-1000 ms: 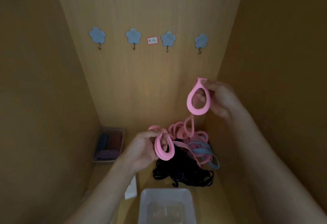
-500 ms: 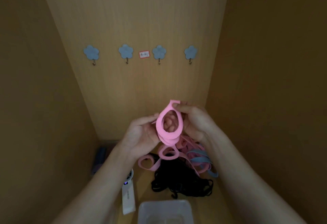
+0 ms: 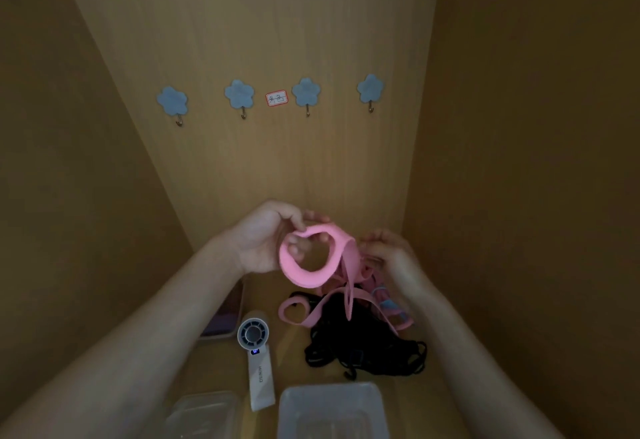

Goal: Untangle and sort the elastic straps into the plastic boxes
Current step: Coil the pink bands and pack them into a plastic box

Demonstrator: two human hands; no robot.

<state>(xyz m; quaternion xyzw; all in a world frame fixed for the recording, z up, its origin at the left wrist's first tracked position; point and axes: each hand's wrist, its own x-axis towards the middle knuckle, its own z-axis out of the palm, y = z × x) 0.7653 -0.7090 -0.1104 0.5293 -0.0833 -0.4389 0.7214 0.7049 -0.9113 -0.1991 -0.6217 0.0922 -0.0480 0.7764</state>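
Early days, by the look of it. The big clear box (image 3: 332, 389) and the smaller box (image 3: 207, 400) up front seem empty. Behind them the black straps (image 3: 363, 345) lie heaped and tangled with pink ones. The pink strap (image 3: 304, 276) is up in the air, with the left hand (image 3: 263, 241) curling its fingers round the loop. The right hand (image 3: 391, 251) sits half-curled by the tail, and can't tell if it's actually gripping.
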